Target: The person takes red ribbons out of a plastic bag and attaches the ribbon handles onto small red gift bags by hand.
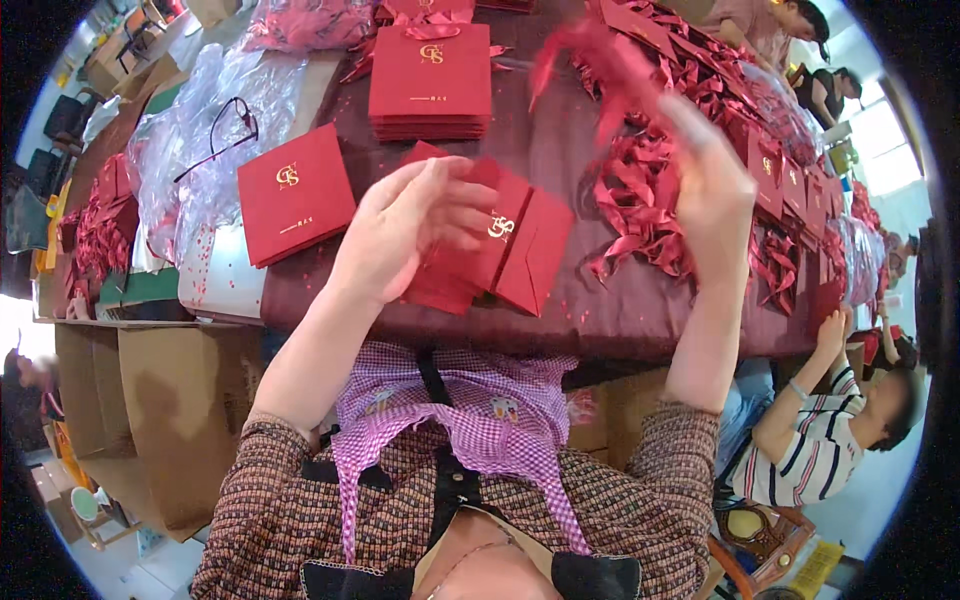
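Observation:
My left hand [405, 220] is over a small red paper bag [520, 250] with a gold emblem and a folded base. Its fingers are stretched out and slightly blurred; I see no grip on the bag. More red bag paper lies beneath that hand. My right hand [712, 175] is raised beside a heap of loose red satin ribbons [640, 200], its fingers smeared by motion. A blurred red ribbon [605, 75] trails from those fingers toward the upper left. Left of my left hand rests a short stack of flat red bags [297, 195].
Beyond the hands stands a taller stack of red bags [432, 80]. Eyeglasses [222, 140] lie on clear plastic wrap at the left. Ribboned bags [775, 175] crowd the right side. Below the table edge is a cardboard box [185, 400]. A co-worker in a striped shirt [800, 450] sits at right.

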`<state>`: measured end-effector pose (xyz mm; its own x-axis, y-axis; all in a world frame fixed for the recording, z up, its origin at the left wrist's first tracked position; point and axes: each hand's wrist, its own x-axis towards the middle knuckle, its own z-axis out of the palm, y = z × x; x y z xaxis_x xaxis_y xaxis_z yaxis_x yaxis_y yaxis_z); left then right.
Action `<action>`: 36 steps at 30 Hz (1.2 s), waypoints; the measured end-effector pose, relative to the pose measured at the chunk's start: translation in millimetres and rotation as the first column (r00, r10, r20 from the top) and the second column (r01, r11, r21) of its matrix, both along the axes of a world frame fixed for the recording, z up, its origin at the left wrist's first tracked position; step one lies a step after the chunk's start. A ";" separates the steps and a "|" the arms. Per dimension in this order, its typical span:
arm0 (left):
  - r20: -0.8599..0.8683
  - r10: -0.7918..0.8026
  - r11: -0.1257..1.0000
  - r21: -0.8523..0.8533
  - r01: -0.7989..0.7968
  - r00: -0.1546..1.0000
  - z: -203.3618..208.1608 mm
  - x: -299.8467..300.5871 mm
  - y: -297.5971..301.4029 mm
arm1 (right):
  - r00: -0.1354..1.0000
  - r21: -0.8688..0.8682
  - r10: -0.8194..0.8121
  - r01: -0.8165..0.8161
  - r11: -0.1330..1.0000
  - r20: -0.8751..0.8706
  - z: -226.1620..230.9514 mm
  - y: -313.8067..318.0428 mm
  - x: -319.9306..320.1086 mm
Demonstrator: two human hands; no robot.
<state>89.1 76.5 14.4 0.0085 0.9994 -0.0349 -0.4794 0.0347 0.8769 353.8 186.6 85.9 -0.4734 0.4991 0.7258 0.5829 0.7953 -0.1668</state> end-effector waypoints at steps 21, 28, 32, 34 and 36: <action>-0.928 0.365 0.931 0.364 0.026 -0.077 -34.9 18.5 29.4 | 0.930 -0.559 0.367 -0.313 0.768 -0.017 -80.6 70.9 2.5; -0.954 0.300 0.954 0.301 -0.008 -0.024 -40.5 18.3 36.8 | 0.846 -0.455 0.396 -0.213 0.864 0.357 -86.2 -30.2 44.8; -0.962 0.233 0.970 0.221 -0.099 0.142 -37.5 18.6 42.6 | 0.902 -0.445 0.252 -0.076 0.892 0.351 -105.4 -42.6 52.7; -0.962 0.169 0.979 0.139 -0.148 0.214 -34.9 17.0 44.3 | 0.928 -0.417 0.246 -0.113 0.902 0.281 -109.9 -40.0 54.8; -0.939 0.204 0.975 0.169 -0.146 0.276 -33.1 14.5 42.5 | 0.960 -0.416 0.226 -0.140 0.899 0.167 -110.6 -38.6 52.9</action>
<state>103.6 119.0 -18.6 -0.1766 0.9727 0.1505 0.6956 0.0152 0.7182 406.7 148.0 -24.7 -0.7008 0.6142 0.3628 0.4890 0.7839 -0.3826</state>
